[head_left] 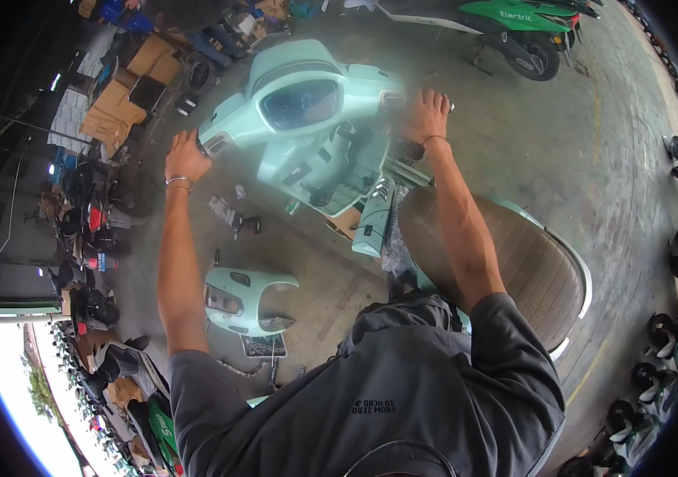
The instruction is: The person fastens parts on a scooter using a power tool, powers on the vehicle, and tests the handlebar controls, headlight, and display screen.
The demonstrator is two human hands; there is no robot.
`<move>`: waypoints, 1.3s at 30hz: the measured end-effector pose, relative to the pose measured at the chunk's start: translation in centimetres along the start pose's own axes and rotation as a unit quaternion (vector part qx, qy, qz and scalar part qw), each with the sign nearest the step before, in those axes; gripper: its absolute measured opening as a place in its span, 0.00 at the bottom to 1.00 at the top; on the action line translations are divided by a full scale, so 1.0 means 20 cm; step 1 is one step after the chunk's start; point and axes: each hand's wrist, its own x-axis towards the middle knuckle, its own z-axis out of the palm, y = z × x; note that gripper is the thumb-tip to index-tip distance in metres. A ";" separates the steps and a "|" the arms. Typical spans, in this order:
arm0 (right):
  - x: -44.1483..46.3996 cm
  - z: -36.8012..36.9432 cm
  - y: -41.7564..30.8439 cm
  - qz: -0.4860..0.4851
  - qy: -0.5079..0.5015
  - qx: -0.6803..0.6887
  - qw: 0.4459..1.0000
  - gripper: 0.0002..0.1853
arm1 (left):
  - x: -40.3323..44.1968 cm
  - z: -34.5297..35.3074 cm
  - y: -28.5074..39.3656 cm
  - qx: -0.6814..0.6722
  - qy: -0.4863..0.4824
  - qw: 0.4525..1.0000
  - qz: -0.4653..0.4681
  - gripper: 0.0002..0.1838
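A mint-green scooter (295, 60) stands in front of me, with a dark display (301, 104) in the middle of its handlebar cover. My left hand (187, 157) is closed around the left handlebar grip, which it mostly hides. At the other end of the bar, my right hand (429, 118) wraps the right handlebar grip; only the bar's tip shows past the fingers. The brown ribbed seat (542, 274) lies below my right forearm. Between the handlebar and the seat, the scooter's inner body is partly uncovered, with a mint-green panel (371, 226) there.
A detached mint-green body panel (263, 282) lies on the floor at my left. Cardboard boxes (112, 107) and scooter parts line the left side. A green scooter (506, 17) stands at the back right. Another person (216, 44) is at the far left. Several scooters line the right edge.
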 end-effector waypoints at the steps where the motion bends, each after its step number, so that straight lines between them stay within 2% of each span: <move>1: 0.00 0.00 -0.01 0.005 0.001 0.001 1.000 0.37 | -0.01 0.00 0.00 -0.001 0.002 1.000 -0.001 0.32; 4: 0.01 0.02 0.00 0.004 0.021 0.000 1.000 0.37 | -0.01 -0.02 0.02 0.003 0.001 1.000 -0.002 0.32; 22: 0.02 -0.02 -0.02 0.020 -0.039 0.042 0.998 0.35 | -0.01 -0.01 0.02 0.014 0.014 1.000 0.002 0.33; 24: 0.03 0.00 -0.10 0.097 0.125 0.249 0.956 0.32 | 0.01 -0.01 0.00 0.011 0.019 1.000 0.003 0.33; 25: -0.02 -0.02 -0.22 0.084 0.190 0.241 0.948 0.30 | 0.01 0.00 0.00 0.015 0.022 1.000 0.006 0.33; 26: -0.08 -0.12 -0.39 0.098 0.161 0.315 0.930 0.31 | 0.00 0.01 0.00 0.018 0.022 1.000 0.010 0.33; 28: -0.16 -0.07 -0.67 0.018 0.158 0.250 0.955 0.34 | -0.02 -0.03 0.03 0.017 0.006 1.000 0.002 0.33; 29: -0.20 -0.03 -0.80 -0.015 0.106 0.251 0.962 0.36 | -0.02 -0.04 0.04 0.017 -0.003 1.000 -0.006 0.33; 30: -0.27 -0.02 -0.92 -0.046 0.113 0.277 0.953 0.38 | -0.02 -0.03 0.04 0.017 -0.005 1.000 -0.007 0.33; 32: -0.34 -0.07 -0.99 -0.111 0.085 0.217 0.966 0.39 | -0.01 -0.01 0.01 0.024 0.023 0.999 0.010 0.33; 35: -0.27 -0.02 -0.82 -0.203 0.063 0.144 0.967 0.38 | -0.01 0.02 -0.01 0.016 0.031 0.999 0.012 0.33; 36: -0.23 -0.03 -0.79 -0.168 0.077 0.140 0.973 0.39 | -0.01 0.01 0.00 0.014 0.026 1.000 0.012 0.33; 38: -0.15 -0.03 -0.84 -0.030 0.116 0.111 0.987 0.40 | -0.01 -0.01 0.02 0.022 0.006 1.000 0.003 0.34; 39: -0.16 -0.04 -0.88 -0.077 0.108 0.136 0.982 0.40 | -0.01 0.01 0.01 0.026 0.009 1.000 0.003 0.35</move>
